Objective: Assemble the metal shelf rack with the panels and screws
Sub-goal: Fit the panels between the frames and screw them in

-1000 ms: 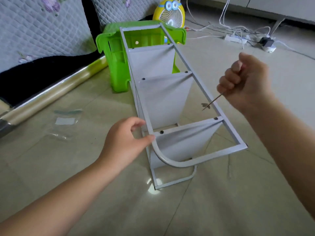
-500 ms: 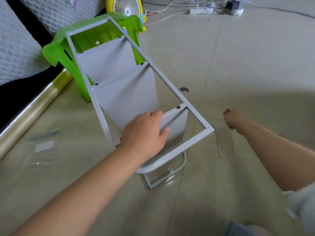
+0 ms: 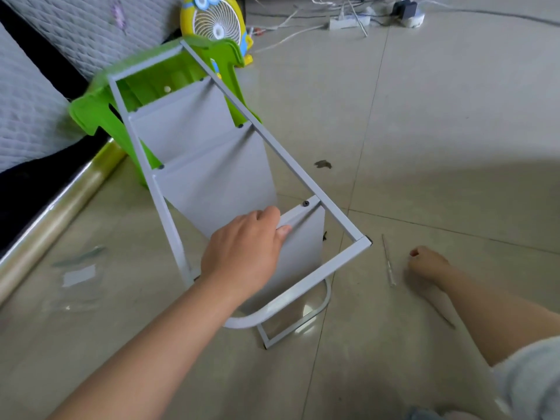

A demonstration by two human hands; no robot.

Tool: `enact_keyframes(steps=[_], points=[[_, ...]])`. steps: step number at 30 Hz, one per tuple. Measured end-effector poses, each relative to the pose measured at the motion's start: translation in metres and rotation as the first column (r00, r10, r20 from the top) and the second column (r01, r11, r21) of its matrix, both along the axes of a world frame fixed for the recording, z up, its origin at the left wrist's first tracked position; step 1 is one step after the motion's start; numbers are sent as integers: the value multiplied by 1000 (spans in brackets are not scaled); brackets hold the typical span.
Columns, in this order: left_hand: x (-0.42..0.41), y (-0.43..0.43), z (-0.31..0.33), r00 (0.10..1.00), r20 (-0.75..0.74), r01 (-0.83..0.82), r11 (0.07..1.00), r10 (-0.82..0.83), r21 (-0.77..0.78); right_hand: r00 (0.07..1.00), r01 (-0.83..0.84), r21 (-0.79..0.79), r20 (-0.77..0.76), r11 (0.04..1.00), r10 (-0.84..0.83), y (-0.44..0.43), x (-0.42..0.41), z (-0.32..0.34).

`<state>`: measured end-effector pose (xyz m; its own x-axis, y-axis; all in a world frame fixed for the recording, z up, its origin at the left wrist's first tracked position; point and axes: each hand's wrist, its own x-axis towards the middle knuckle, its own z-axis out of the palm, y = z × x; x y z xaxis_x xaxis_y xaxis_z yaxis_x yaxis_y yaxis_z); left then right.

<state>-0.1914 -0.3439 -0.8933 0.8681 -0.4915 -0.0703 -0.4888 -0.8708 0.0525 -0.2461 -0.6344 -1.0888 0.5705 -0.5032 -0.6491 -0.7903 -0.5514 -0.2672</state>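
While the rack point(image 3: 212, 177) lies on its side at centre: three panels sit between both side frames, dark screw heads point(image 3: 306, 203) at their corners. I'd judge it nearly built, with only tightening and standing up left.
Green stool point(image 3: 91, 116): 11 o'clock, crowding the rack's far end.
Fan point(image 3: 212, 22): 12 o'clock, with cables beyond.
Left hand point(image 3: 242, 256): grips the nearest panel's edge.
Right hand point(image 3: 427, 263): 4 o'clock, low by the floor, fingers curled. Blur hides whether it holds anything.
Screwdriver point(image 3: 388, 262): on the floor, just beside the right hand.
Plastic bags point(image 3: 78, 274): 8 o'clock, loose.
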Motion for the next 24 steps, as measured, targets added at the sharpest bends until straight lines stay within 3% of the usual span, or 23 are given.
enact_keyframes(steps=[9,16,20,24], points=[[-1,6,1,995,-55,-92,986,85,-141,958,-207,197,241,958,158,48,53,55],[0,20,-1,992,43,-99,954,115,-282,991,-71,548,135,833,-4,92,71,68],[-6,41,-14,977,210,34,930,47,-366,991,-98,558,132,824,28,106,80,68],[-10,63,-17,962,269,75,888,56,-454,993,-113,559,100,822,69,110,82,74]])
